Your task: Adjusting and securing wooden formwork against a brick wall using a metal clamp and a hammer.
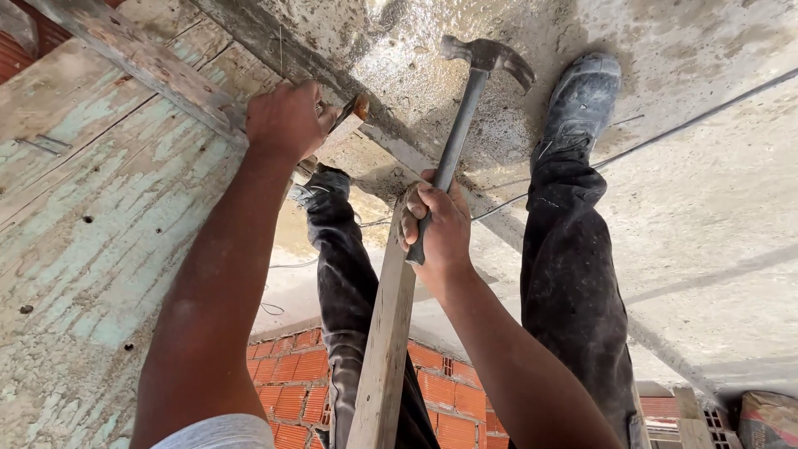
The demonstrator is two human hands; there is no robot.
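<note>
The hammer point(465, 125) has a slim, round, grey metal handle and a dull claw head, flecked with dried cement, its claw curving down to the right. The right hand point(436, 224) has its grip shut tight around the lower part of that handle, fingers wrapped fully round, and the same fist also presses against the top of a long, narrow wooden plank point(384, 349), pale and rough-sawn, which runs down from the grip toward the bottom edge. The hammer head sits well above the right grip, against rough grey concrete point(706, 208) that is pitted, dusty and streaked with damp. The left hand point(287, 120), up and to the left of the right grip, is closed over the edge of a weathered wooden board point(108, 191) whose pale green paint is peeling in flakes, showing bare grain and small nail holes; what exactly the fingers enclose cannot be told, though a small block of wood with a rusty orange tip point(353, 112) sticks out just to the right of them. Below and between the two grips hang the legs in black trousers point(573, 283), dusted with cement, and a worn dark shoe point(582, 96) rests on the concrete right of the hammer head. Further below, red hollow bricks point(291, 391) form a ribbed wall.
</note>
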